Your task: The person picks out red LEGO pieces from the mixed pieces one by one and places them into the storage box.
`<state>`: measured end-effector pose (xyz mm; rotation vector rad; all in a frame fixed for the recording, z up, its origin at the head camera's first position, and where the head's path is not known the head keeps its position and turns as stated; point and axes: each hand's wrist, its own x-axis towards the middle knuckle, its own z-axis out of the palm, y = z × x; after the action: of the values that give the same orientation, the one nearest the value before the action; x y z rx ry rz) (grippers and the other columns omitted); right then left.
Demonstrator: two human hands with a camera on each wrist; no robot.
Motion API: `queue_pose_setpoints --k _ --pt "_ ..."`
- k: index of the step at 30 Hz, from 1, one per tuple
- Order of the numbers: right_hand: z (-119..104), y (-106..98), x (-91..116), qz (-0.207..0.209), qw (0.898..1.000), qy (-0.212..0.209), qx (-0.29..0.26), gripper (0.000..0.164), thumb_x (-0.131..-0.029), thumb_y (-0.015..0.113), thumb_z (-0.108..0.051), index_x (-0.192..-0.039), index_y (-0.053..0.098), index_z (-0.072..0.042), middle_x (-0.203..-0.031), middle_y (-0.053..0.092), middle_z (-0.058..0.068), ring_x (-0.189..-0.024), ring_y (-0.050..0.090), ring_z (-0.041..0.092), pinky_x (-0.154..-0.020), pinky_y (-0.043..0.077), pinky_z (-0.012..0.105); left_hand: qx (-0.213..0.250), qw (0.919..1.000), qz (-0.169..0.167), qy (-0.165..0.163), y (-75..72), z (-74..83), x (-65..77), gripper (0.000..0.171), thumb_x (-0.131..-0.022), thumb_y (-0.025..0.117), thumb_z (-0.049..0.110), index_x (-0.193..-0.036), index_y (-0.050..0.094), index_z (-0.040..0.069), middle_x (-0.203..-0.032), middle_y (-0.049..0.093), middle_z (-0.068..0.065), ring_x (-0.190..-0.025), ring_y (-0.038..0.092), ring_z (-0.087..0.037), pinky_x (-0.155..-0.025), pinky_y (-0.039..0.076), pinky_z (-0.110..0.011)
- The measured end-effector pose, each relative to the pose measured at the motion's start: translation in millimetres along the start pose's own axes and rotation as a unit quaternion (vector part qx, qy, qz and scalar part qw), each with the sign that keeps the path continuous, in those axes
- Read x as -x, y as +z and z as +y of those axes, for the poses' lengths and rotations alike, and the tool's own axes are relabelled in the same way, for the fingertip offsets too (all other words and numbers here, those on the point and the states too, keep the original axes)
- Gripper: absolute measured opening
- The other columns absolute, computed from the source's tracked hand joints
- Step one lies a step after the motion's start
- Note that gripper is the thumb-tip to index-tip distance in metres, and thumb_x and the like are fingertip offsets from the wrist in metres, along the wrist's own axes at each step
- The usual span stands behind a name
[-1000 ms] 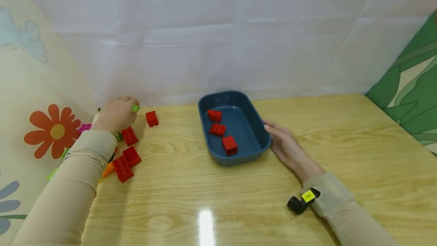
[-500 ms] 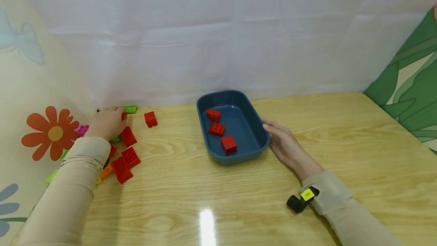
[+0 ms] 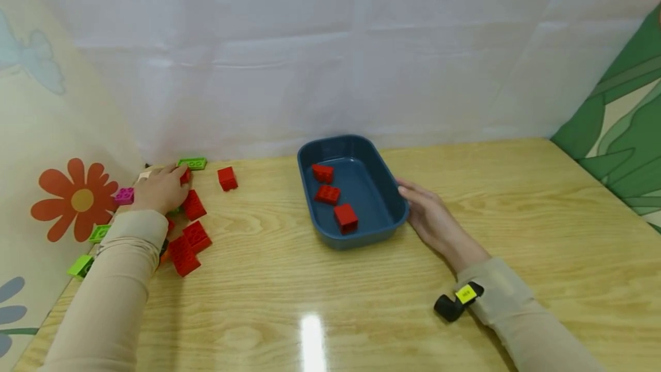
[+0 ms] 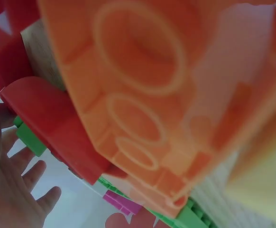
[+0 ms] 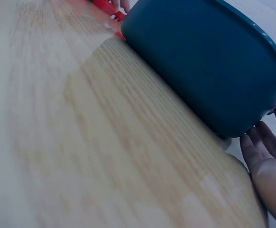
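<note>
My left hand (image 3: 161,189) reaches into the heap of toy bricks at the far left, and a red brick (image 3: 185,175) shows right at its fingertips. In the left wrist view its fingers (image 4: 33,175) are spread beside a green brick (image 4: 31,138) and a rounded red brick (image 4: 57,123). Several red bricks lie by this hand, among them a long red brick (image 3: 183,256). My right hand (image 3: 431,220) rests with extended fingers against the right side of a dark blue tray (image 3: 361,240). Inside the tray are three red bricks (image 3: 346,219).
A green flat brick (image 3: 192,163) and a single red brick (image 3: 227,178) lie near the white backdrop. Magenta (image 3: 124,196) and green bricks (image 3: 81,266) sit along the left wall. A hollow orange brick (image 4: 133,95) fills much of the left wrist view.
My left hand has let go of the green flat brick, which now lies by the backdrop, and has moved left and slightly nearer to a red brick. My right hand and the tray stay put.
</note>
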<state>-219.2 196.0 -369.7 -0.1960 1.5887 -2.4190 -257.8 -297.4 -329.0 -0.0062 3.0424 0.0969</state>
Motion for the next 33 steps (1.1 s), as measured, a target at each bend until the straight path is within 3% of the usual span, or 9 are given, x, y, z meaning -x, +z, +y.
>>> queue_pose_setpoints --k 6,12,17,21,33 --pt "-0.7 0.0 0.4 0.001 1.000 0.002 -0.002 0.024 -0.097 0.046 -0.009 -0.111 0.063 -0.019 -0.105 0.071 -0.011 -0.100 0.060 0.006 -0.082 0.053 0.016 -0.002 0.9999 -0.009 -0.006 -1.1 1.7 0.7 0.056 -0.095 0.038 0.022 -0.144 0.029 -0.003 -0.146 0.030 -0.034 -0.129 0.023 -0.053 -0.102 0.028 -0.073" --pt "-0.6 0.1 0.1 -0.002 1.000 -0.003 0.010 0.024 -0.097 0.046 -0.010 -0.113 0.062 -0.019 -0.106 0.071 -0.011 -0.101 0.060 0.006 -0.082 0.053 0.015 0.035 0.9992 -0.015 -0.009 -0.4 -0.5 -1.6 0.058 -0.094 0.041 0.022 -0.141 0.027 -0.009 -0.141 0.026 -0.039 -0.122 0.031 -0.057 -0.100 0.034 -0.072" --pt "-0.3 0.3 -0.3 -0.003 1.000 -0.003 0.008 0.024 -0.097 0.046 -0.010 -0.112 0.063 -0.019 -0.105 0.071 -0.011 -0.101 0.060 0.007 -0.082 0.053 0.016 0.047 0.9984 -0.032 -0.003 -0.3 -3.2 -3.0 0.061 -0.094 0.040 0.021 -0.143 0.023 -0.011 -0.144 0.017 -0.042 -0.124 0.026 -0.059 -0.103 0.030 -0.073" --pt "-0.3 0.4 -0.2 -0.003 1.000 -0.003 0.011 0.025 -0.097 0.046 -0.010 -0.115 0.061 -0.018 -0.106 0.071 -0.011 -0.101 0.060 0.006 -0.082 0.053 0.016 0.045 0.9979 -0.047 0.003 -1.2 -4.0 -3.8 0.061 -0.095 0.037 0.021 -0.144 0.021 -0.011 -0.144 0.021 -0.041 -0.126 0.024 -0.058 -0.105 0.028 -0.071" --pt "-0.2 0.0 0.1 -0.004 1.000 -0.004 0.015 0.028 -0.097 0.046 -0.010 -0.122 0.057 -0.014 -0.107 0.070 -0.012 -0.103 0.060 0.006 -0.084 0.052 0.015 0.066 0.9974 -0.018 0.022 -3.6 0.9 -1.1 0.054 -0.092 0.047 0.013 -0.136 0.033 -0.015 -0.130 0.030 -0.044 -0.114 0.039 -0.057 -0.099 0.037 -0.069"
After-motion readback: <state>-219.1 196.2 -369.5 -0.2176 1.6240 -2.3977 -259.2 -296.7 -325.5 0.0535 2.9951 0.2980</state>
